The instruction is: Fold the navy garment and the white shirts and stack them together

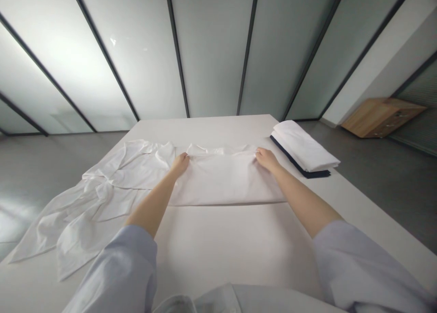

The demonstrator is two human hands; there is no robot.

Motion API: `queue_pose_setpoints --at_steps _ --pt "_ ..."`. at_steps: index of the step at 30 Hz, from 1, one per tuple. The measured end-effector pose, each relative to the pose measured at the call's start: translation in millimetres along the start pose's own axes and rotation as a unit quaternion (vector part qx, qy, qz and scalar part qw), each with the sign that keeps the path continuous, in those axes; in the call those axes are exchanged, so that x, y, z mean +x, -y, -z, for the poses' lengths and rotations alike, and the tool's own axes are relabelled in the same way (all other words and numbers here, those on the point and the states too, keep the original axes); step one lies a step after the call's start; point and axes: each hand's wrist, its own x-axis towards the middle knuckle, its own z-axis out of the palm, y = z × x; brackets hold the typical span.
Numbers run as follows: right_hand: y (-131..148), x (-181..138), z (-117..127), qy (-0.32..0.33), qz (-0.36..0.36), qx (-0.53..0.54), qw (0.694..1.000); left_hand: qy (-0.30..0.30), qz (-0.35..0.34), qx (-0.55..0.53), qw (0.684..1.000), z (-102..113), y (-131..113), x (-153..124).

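Note:
A white cloth (218, 181) lies spread across the white table (221, 249). Its right part is folded flat into a band; its left part trails crumpled over the table's left edge. My left hand (180, 162) rests at the far edge of the folded band, fingers curled on the fabric. My right hand (266, 158) sits at the far right corner of the same band, fingers also closed on the cloth's edge. Both arms reach straight out, in pale blue sleeves.
A stack of folded cloths (303, 151), white over dark navy, lies at the table's far right corner. Frosted glass wall panels stand behind the table. A wooden cabinet (382, 117) sits on the grey floor at the right.

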Motion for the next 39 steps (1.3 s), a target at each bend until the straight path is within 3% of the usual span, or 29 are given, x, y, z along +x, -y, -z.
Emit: queue_pose_setpoints --at_steps 2,5,15,18,21,25,28,32,36,39 --pt "3.2 -9.5 -19.2 0.007 -0.017 -0.042 0.999 0.005 -0.003 0.056 0.998 -13.2 -1.2 -10.4" --pt "2.9 -24.7 -29.7 0.002 -0.015 -0.077 0.997 0.011 -0.014 0.128 0.992 -14.9 -4.0 -27.9" --pt "-0.8 -71.5 -10.9 0.026 0.033 -0.144 0.989 0.136 -0.021 0.229 0.964 29.3 -20.1 -75.8" --pt "-4.8 -69.6 4.7 0.001 0.025 -0.143 0.989 0.120 -0.017 0.226 0.967 41.5 -19.2 -67.3" --pt "-10.7 -53.6 22.4 -0.055 0.011 -0.132 0.990 0.051 -0.028 0.219 0.974 49.0 -15.7 -47.4" --pt "-14.8 -20.6 32.4 -0.093 0.028 -0.110 0.989 -0.016 -0.029 0.194 0.980 43.2 -7.3 -15.6" --pt "-13.7 4.1 23.4 -0.050 0.058 -0.086 0.993 0.003 -0.028 0.146 0.989 26.3 1.7 4.5" --pt "-10.9 25.5 -1.0 0.032 0.020 -0.069 0.997 0.011 0.030 0.100 0.994 3.0 12.1 18.0" --pt "-12.2 35.0 -17.2 0.040 -0.020 -0.083 0.996 -0.009 0.045 0.097 0.994 -4.6 17.2 18.5" --pt "-16.6 39.8 -19.1 0.040 -0.009 -0.081 0.996 -0.001 0.029 0.110 0.993 -3.8 19.3 15.9"
